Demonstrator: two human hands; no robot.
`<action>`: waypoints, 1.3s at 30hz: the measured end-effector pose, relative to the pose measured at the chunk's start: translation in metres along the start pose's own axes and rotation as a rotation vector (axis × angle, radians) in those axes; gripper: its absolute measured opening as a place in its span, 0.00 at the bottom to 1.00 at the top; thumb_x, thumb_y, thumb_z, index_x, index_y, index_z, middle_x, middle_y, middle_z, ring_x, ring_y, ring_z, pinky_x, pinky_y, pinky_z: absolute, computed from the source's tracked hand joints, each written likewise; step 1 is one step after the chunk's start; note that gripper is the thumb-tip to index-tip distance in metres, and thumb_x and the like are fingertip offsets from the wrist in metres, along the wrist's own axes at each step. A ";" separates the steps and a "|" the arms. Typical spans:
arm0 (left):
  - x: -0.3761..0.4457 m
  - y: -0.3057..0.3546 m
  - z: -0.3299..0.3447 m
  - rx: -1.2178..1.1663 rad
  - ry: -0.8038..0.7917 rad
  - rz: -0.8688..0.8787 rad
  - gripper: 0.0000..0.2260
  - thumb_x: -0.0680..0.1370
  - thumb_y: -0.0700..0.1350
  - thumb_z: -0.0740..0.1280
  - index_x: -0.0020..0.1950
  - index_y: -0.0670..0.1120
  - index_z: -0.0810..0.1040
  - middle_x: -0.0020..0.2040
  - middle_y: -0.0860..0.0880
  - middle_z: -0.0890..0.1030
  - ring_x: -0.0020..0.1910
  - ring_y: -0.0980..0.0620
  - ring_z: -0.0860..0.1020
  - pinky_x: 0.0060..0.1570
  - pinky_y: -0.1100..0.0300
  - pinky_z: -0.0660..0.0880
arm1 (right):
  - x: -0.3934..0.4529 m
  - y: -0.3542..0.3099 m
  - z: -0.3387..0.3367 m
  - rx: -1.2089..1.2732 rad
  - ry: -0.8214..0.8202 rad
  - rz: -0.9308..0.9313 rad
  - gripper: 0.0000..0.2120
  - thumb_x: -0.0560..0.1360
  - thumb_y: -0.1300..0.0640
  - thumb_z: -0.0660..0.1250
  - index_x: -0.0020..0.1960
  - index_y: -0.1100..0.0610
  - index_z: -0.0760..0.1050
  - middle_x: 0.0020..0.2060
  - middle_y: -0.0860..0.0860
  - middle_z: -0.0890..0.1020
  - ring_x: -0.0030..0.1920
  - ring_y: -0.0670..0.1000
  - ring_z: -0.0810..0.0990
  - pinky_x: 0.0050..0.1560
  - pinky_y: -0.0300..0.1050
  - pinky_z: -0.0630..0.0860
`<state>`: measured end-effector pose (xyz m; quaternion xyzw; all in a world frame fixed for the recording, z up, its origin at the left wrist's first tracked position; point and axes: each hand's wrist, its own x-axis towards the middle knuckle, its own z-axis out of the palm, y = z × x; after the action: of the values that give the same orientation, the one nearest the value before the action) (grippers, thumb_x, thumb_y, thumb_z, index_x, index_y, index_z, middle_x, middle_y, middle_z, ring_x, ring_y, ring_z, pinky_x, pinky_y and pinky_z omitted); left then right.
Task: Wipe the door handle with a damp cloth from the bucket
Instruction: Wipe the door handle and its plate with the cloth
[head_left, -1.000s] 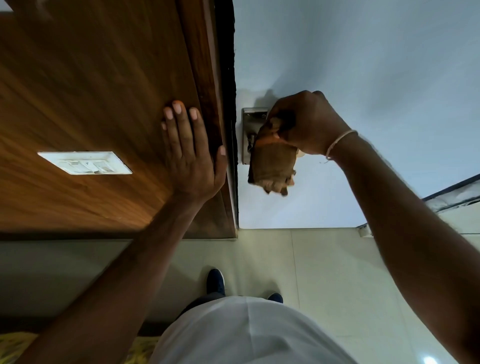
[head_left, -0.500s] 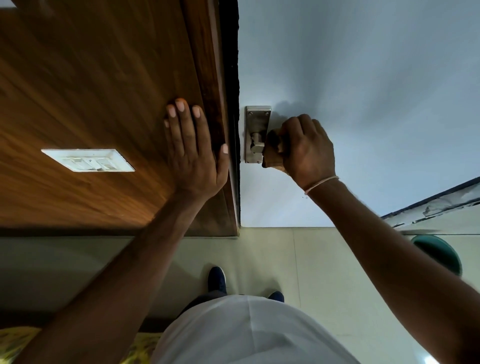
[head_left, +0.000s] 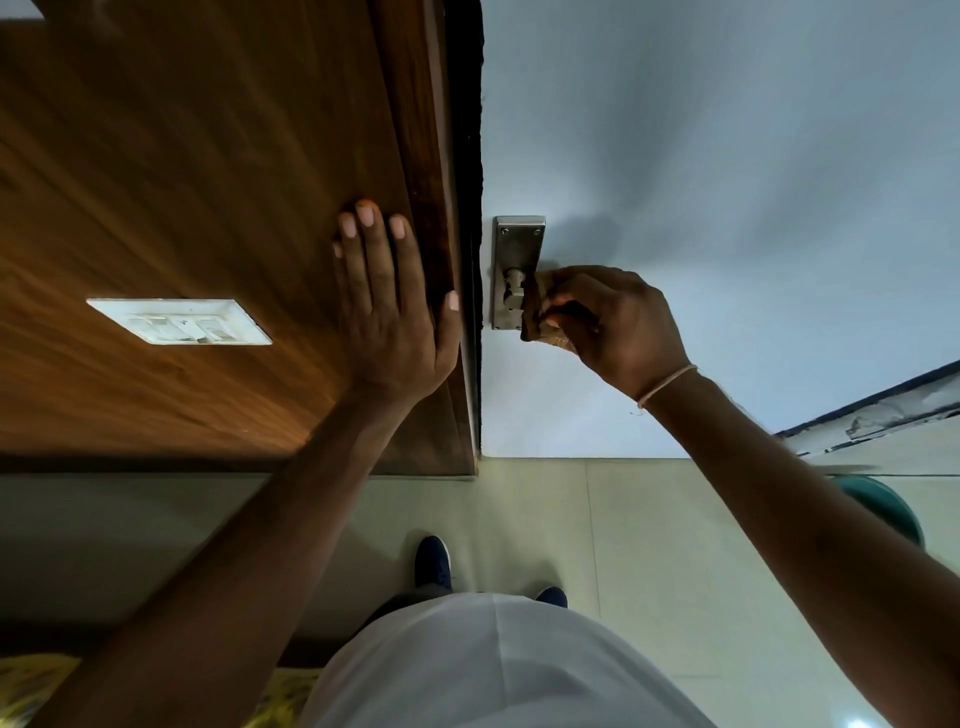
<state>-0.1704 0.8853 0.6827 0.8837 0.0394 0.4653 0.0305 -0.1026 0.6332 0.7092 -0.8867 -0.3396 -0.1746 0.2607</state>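
A pale door (head_left: 727, 156) fills the upper right, and a brown wooden panel (head_left: 182, 182) fills the upper left, the two meeting at a dark vertical edge. Below them lies a light tiled floor (head_left: 649, 545). The person's white shirt (head_left: 493, 670) covers the bottom centre, with two dark shoes (head_left: 431, 561) showing beyond it, the right one mostly hidden.

The left hand (head_left: 389, 312) lies flat on the wooden panel beside the edge, fingers straight and together, thumb spread out, holding nothing. The right hand (head_left: 613, 322) is curled round a brown cloth (head_left: 535, 312) and presses it against the door handle (head_left: 511, 291) (only the handle's stub near the metal backplate (head_left: 517, 244) shows; the lever itself is hidden under cloth and fingers). Little of the cloth can be seen past the knuckles. A thin pale band (head_left: 667, 384) circles the right wrist.

A white switch plate (head_left: 179, 321) sits on the panel, left of the flat hand. At the right edge, a green round rim, likely the bucket (head_left: 883, 509), is largely covered by the right forearm.
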 end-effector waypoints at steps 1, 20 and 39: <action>0.000 0.000 -0.001 0.001 0.000 0.000 0.35 0.83 0.52 0.63 0.83 0.33 0.58 0.80 0.26 0.66 0.81 0.28 0.60 0.86 0.40 0.53 | 0.003 0.000 0.001 -0.020 -0.016 0.006 0.04 0.77 0.57 0.74 0.51 0.55 0.84 0.53 0.51 0.89 0.50 0.62 0.86 0.49 0.54 0.82; 0.000 0.000 -0.003 0.012 -0.014 -0.007 0.35 0.84 0.52 0.63 0.83 0.33 0.58 0.80 0.26 0.65 0.82 0.28 0.60 0.85 0.38 0.56 | 0.020 0.022 0.010 -0.275 -0.156 -0.195 0.22 0.78 0.45 0.62 0.62 0.59 0.81 0.57 0.61 0.84 0.55 0.66 0.82 0.53 0.57 0.78; 0.002 0.003 -0.008 0.034 -0.003 0.000 0.34 0.84 0.51 0.63 0.82 0.31 0.60 0.79 0.25 0.66 0.81 0.28 0.60 0.85 0.38 0.55 | 0.012 0.048 -0.008 -0.161 -0.277 -0.185 0.26 0.78 0.42 0.65 0.66 0.61 0.79 0.61 0.61 0.86 0.62 0.66 0.84 0.65 0.59 0.78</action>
<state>-0.1755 0.8829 0.6891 0.8849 0.0472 0.4631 0.0157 -0.0617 0.6040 0.7049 -0.8852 -0.4375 -0.1006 0.1223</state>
